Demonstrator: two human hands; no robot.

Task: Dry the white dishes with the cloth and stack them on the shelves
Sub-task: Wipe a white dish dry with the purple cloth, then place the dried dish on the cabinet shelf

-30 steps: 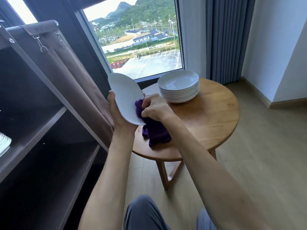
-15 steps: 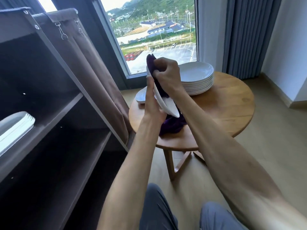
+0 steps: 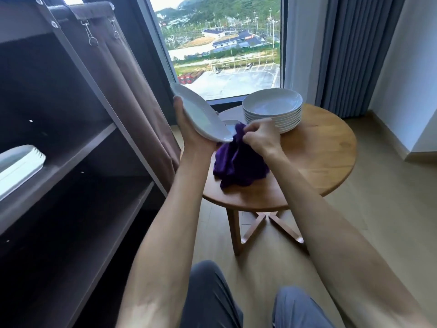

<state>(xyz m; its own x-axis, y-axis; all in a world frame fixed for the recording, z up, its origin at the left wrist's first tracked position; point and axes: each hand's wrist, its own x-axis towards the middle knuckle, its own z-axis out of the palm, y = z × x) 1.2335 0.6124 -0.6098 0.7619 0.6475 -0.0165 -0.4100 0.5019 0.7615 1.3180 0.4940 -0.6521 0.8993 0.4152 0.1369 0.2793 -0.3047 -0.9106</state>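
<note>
My left hand (image 3: 186,129) holds a white plate (image 3: 201,114) tilted on edge above the left side of the round wooden table (image 3: 314,162). My right hand (image 3: 260,136) pinches the purple cloth (image 3: 238,162) just below the plate's lower rim; the cloth hangs down onto the tabletop. A stack of several white deep plates (image 3: 273,110) stands at the back of the table. More white dishes (image 3: 19,164) lie on a shelf (image 3: 78,150) of the dark cabinet at the left.
A brown curtain (image 3: 123,91) hangs at the cabinet's side, between the shelves and the table. Behind the table are a large window (image 3: 224,48) and grey drapes (image 3: 350,55). My knees (image 3: 212,292) are at the bottom. Wooden floor lies to the right.
The plate has tilted back from near vertical, with its face now showing. My right hand has moved down from the plate's top rim to its lower edge with the cloth.
</note>
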